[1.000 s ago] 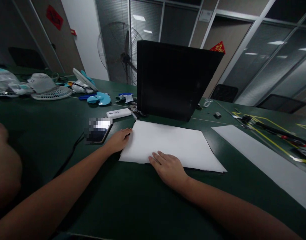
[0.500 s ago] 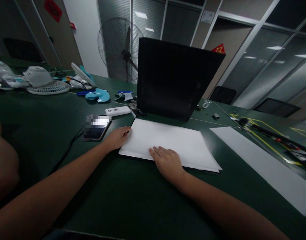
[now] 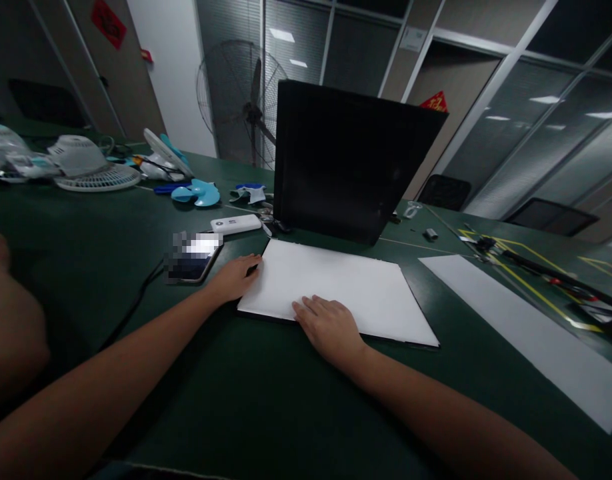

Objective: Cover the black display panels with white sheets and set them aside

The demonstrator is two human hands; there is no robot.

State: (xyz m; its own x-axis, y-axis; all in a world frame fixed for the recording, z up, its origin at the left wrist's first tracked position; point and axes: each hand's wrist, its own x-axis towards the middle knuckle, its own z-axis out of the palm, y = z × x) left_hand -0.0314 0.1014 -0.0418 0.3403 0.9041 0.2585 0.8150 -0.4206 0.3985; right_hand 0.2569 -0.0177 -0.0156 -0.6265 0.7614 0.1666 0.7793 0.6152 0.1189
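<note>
A white sheet (image 3: 376, 293) lies on a thin dark-edged panel on the green table (image 3: 226, 393). My left hand (image 3: 236, 277) rests at the sheet's left edge, its fingers stretched toward the far corner. With fingers laid flat, my right hand (image 3: 331, 327) presses on the sheet near the middle of its front edge. Neither hand grips anything. Just behind the sheet stands a large black panel (image 3: 356, 160), upright and leaning slightly. What supports it is hidden.
To the left lie a phone (image 3: 189, 263) with a cable, a white power bank (image 3: 236, 224), a light blue fan blade (image 3: 199, 193) and white fan parts (image 3: 96, 175). A long white strip (image 3: 526, 333) lies at right. Another person's arm (image 3: 11, 313) enters at the left edge.
My right hand has slid slightly left on the sheet. The sheet's right edge now lines up with the dark panel beneath, where a corner stuck out before. My left hand stays in place.
</note>
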